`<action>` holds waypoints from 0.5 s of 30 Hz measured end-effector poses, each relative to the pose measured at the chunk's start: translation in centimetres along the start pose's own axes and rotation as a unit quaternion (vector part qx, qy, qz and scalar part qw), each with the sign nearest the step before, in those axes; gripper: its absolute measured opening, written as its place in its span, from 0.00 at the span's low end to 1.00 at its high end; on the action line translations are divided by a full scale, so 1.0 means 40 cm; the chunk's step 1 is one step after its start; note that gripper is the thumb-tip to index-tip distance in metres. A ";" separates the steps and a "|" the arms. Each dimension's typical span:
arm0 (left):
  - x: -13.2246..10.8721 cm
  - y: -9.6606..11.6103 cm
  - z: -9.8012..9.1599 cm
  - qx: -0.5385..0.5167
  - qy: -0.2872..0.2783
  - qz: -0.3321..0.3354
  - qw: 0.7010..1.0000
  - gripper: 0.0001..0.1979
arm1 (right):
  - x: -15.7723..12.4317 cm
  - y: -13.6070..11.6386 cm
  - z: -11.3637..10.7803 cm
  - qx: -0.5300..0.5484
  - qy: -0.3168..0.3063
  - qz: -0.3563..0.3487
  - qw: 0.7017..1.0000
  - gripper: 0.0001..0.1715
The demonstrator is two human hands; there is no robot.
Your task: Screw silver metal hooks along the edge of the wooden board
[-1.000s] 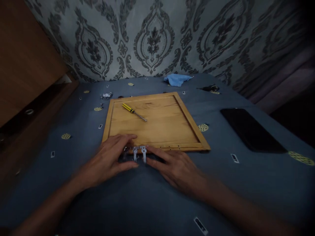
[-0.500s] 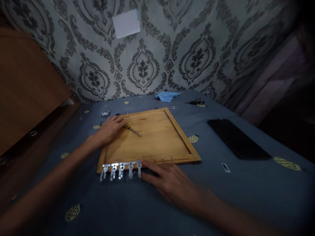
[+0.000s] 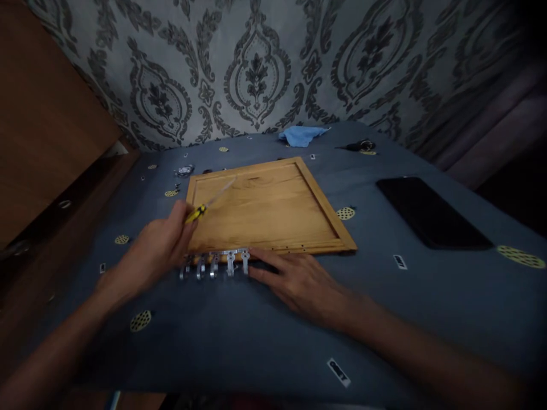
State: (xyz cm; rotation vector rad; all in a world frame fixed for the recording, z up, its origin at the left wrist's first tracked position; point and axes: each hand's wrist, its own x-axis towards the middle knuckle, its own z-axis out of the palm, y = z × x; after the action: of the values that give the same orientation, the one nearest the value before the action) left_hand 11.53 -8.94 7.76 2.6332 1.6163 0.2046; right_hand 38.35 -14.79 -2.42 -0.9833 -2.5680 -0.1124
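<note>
My left hand is closed round the yellow and black handle of a screwdriver. Its thin shaft points away from me, over a framed wooden board lying flat on the cloth. Along the board's near edge sits a metal hook rack with several hooks hanging over the side. The fingers of my right hand grip the rack's right end, one on top and another beside the last hook. To the right of the rack, small dark holes show in the board's near edge.
Small metal parts lie beyond the board's left corner. A blue cloth and a dark cord-like item are at the back. A black phone-shaped slab rests on the right. A brown wooden panel stands at left.
My left hand has come back towards me from the board's far left, lifting the screwdriver off the board. My right hand stays at the rack's end. The view has tilted down.
</note>
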 end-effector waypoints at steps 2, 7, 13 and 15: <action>-0.113 0.039 0.004 -0.080 0.011 0.008 0.997 0.14 | -0.001 -0.001 0.000 -0.001 0.004 0.001 1.000 0.22; -0.298 0.112 0.078 -0.091 0.117 0.038 0.988 0.16 | -0.001 0.000 -0.001 0.006 0.003 0.000 1.000 0.23; -0.306 0.126 0.121 -0.031 0.158 0.126 0.979 0.16 | -0.001 0.000 0.000 -0.007 -0.006 0.003 1.000 0.24; -0.296 0.123 0.127 -0.023 0.135 0.153 0.979 0.18 | -0.002 0.000 0.001 -0.005 -0.009 0.003 1.000 0.24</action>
State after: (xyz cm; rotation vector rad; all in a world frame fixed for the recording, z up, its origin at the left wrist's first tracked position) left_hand 11.29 -21.56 2.19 2.9068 1.2312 0.6271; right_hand 38.39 -14.82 -2.47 -0.9989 -2.5829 -0.1155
